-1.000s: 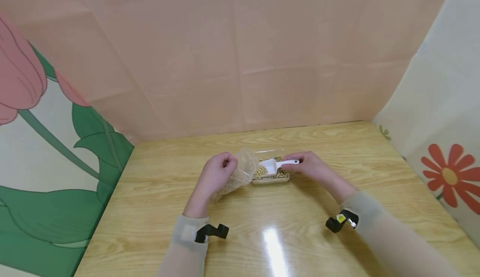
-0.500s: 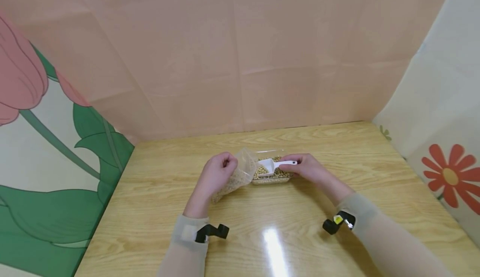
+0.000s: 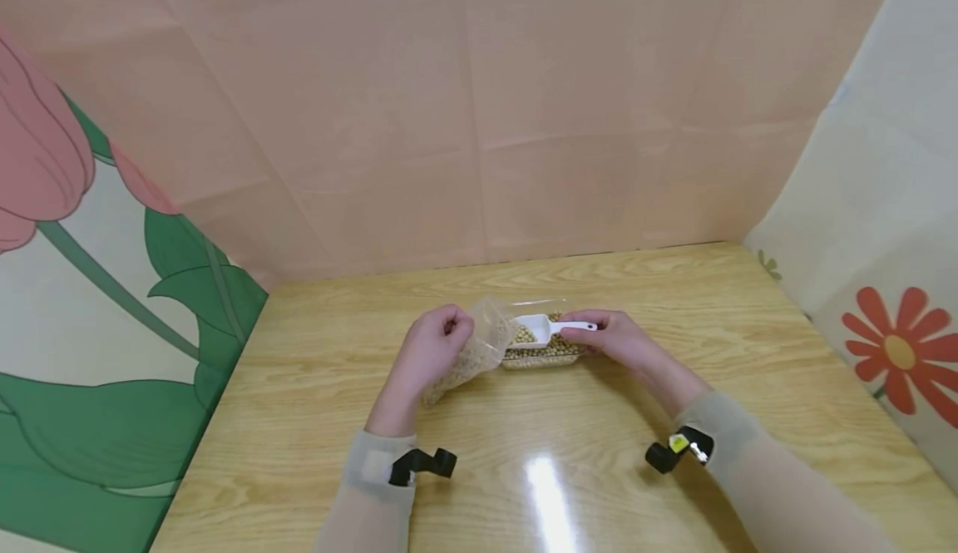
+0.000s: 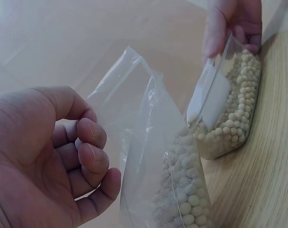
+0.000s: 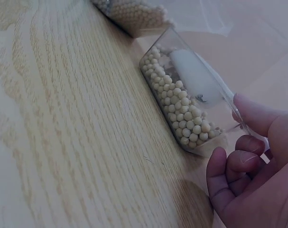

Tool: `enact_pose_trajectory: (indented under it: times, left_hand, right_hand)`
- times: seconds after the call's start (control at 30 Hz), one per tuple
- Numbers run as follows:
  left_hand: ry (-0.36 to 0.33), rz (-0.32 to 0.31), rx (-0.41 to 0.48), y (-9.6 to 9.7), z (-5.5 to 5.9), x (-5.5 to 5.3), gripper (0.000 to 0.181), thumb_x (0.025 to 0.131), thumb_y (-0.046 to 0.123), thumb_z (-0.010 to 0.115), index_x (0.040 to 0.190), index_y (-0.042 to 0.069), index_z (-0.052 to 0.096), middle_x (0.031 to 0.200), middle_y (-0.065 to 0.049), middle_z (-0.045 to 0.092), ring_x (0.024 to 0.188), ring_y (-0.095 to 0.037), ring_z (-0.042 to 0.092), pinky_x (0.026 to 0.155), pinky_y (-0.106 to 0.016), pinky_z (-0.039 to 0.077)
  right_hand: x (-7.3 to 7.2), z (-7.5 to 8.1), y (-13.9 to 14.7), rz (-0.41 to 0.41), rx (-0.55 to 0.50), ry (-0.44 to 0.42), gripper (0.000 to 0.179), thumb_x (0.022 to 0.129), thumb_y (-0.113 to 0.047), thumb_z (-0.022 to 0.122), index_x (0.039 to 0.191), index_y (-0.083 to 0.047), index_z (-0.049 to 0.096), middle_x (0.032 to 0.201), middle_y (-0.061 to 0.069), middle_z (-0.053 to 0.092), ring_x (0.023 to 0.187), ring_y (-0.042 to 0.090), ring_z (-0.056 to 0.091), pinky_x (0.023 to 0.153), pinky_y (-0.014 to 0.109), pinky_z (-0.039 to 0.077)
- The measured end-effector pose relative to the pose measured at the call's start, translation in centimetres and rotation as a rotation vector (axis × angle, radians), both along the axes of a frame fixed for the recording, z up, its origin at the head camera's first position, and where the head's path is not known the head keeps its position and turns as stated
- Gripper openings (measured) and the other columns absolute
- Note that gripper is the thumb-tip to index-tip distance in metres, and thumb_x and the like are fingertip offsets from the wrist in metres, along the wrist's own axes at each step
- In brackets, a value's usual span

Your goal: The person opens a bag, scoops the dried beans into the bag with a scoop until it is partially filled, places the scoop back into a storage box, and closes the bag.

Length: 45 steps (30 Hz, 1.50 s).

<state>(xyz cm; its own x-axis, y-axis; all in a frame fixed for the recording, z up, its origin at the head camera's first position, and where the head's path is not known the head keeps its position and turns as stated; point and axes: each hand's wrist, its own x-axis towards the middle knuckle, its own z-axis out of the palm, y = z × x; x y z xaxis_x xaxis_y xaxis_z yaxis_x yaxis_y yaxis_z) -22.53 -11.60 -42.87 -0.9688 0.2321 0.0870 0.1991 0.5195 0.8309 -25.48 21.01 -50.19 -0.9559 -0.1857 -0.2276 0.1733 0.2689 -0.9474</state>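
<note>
My left hand (image 3: 437,348) grips the upper edge of a clear plastic bag (image 4: 146,142), its fingers curled on the film. Round pale beans (image 4: 189,206) fill the lower part of that bag. Beside its mouth stands a clear rectangular container (image 3: 542,362), partly filled with the same beans (image 5: 179,111). By its handle, my right hand (image 3: 612,333) pinches a white scoop (image 3: 533,330) between thumb and fingers. Beans lie in the scoop, which is over the container with its front edge at the bag's mouth. In the right wrist view the scoop shows through the container wall.
The wooden table (image 3: 479,470) reaches back to a pink sheet (image 3: 464,120). Flower-printed panels (image 3: 891,204) flank it on both sides. A black wrist camera (image 3: 422,463) sits on the left sleeve, another camera (image 3: 677,448) on the right.
The scoop shifted slightly left, toward the bag's mouth, and rose a little above the beans in the container. My left hand and the bag have barely moved.
</note>
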Motion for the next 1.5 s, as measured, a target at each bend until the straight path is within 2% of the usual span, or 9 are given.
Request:
enact_pose_trajectory:
  times: [0.2,0.4,0.57,0.7,0.83,0.93,1.17,1.5]
  left_hand:
    - [0.001,0.003,-0.003,0.0,-0.1,-0.1,0.028,0.101,0.031,0.053,0.083,0.013,0.063,0.066,-0.001,0.05,0.055,-0.017,0.042,0.053,-0.034,0.039]
    - [0.012,0.001,-0.007,0.0,0.1,0.0,0.028,0.101,0.031,0.053,0.081,0.015,0.063,0.065,-0.001,0.049,0.054,-0.016,0.042,0.054,-0.034,0.039]
    - [0.014,-0.004,-0.004,0.0,0.2,0.0,0.027,0.102,0.031,0.053,0.082,0.014,0.063,0.065,-0.001,0.049,0.054,-0.016,0.042,0.054,-0.034,0.039]
    - [0.016,-0.007,-0.006,0.0,0.2,0.0,0.027,0.102,0.03,0.053,0.082,0.015,0.063,0.065,-0.001,0.049,0.054,-0.016,0.042,0.054,-0.034,0.039]
    - [0.023,-0.012,-0.01,0.1,0.1,0.0,0.028,0.102,0.03,0.053,0.084,0.011,0.064,0.066,-0.001,0.05,0.054,-0.016,0.043,0.054,-0.033,0.039]
    - [0.026,-0.012,-0.013,0.1,0.1,0.0,0.028,0.102,0.03,0.053,0.083,0.012,0.064,0.066,-0.001,0.05,0.055,-0.016,0.043,0.054,-0.033,0.039]
    - [0.024,-0.015,-0.008,0.1,0.1,0.0,0.028,0.102,0.03,0.054,0.081,0.013,0.063,0.065,-0.001,0.05,0.054,-0.016,0.042,0.052,-0.033,0.039]
    - [0.009,-0.004,-0.014,0.2,-0.1,0.0,0.027,0.101,0.03,0.054,0.08,0.016,0.061,0.065,-0.001,0.049,0.055,-0.017,0.043,0.053,-0.034,0.039]
  right_hand:
    - [0.2,-0.3,0.3,-0.03,-0.082,-0.028,0.046,0.083,-0.034,0.084,0.123,-0.013,0.072,0.087,0.0,0.063,0.074,0.014,0.055,0.067,0.029,0.049]
    - [0.3,-0.6,0.8,-0.046,-0.131,-0.048,0.051,0.084,-0.034,0.083,0.126,-0.009,0.069,0.101,0.0,0.068,0.082,0.011,0.058,0.074,0.028,0.05]
    - [0.6,-0.4,1.3,-0.039,-0.186,-0.036,0.044,0.088,-0.028,0.079,0.125,-0.007,0.068,0.096,0.005,0.067,0.077,0.013,0.056,0.069,0.03,0.046]
    - [0.8,-0.1,1.8,-0.042,-0.22,-0.025,0.045,0.09,-0.027,0.077,0.128,-0.006,0.066,0.092,0.003,0.067,0.072,0.012,0.053,0.072,0.031,0.049]
    - [0.8,0.6,2.5,-0.065,-0.237,-0.02,0.041,0.091,-0.027,0.076,0.127,-0.009,0.067,0.083,-0.004,0.059,0.066,0.009,0.048,0.076,0.033,0.052]
    - [0.9,1.3,2.9,-0.082,-0.249,-0.016,0.038,0.091,-0.027,0.076,0.124,-0.01,0.069,0.084,-0.007,0.057,0.068,0.009,0.05,0.08,0.034,0.053]
    - [1.3,3.1,3.4,-0.073,-0.26,-0.01,0.036,0.093,-0.026,0.074,0.123,-0.009,0.068,0.109,-0.002,0.062,0.094,0.015,0.059,0.088,0.036,0.053]
    - [1.9,5.4,2.5,-0.029,-0.248,0.009,0.043,0.093,-0.028,0.074,0.128,-0.004,0.065,0.116,0.002,0.061,0.096,0.014,0.059,0.091,0.037,0.053]
